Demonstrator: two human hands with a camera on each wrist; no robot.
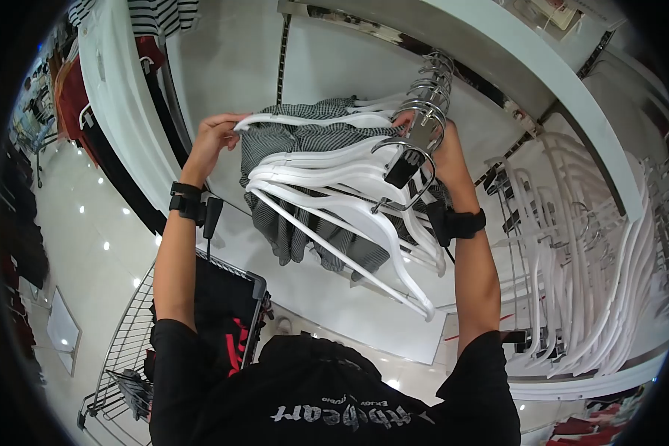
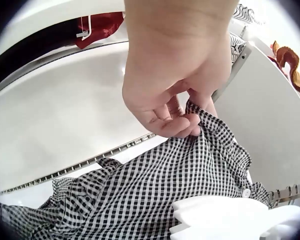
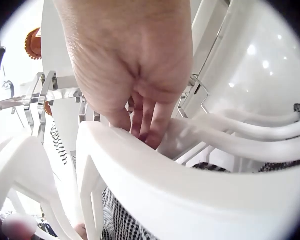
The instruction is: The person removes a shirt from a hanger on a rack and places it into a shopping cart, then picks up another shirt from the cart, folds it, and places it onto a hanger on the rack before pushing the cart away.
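Pinched between the fingers of my left hand (image 2: 182, 100) is the edge of a black-and-white checked garment (image 2: 155, 185). In the head view, that left hand (image 1: 217, 141) is at the left end of a white hanger (image 1: 305, 120) carrying the checked cloth. My right hand (image 1: 444, 152) reaches up behind the metal rail, fingertips at the neck of this hanger. In the right wrist view, the right hand (image 3: 135, 75) grips down among white hangers, its fingertips partly hidden behind a hanger (image 3: 200, 195). Several white hangers (image 1: 349, 189) hang in front, overlapping the checked garment.
The metal rail (image 1: 437, 97) juts toward me, holding hanger hooks. More white hangers (image 1: 609, 297) hang at the right. Dark and white clothes (image 1: 111, 97) hang at the left. Below them stands a wire cart (image 1: 123, 334) with black clothing.
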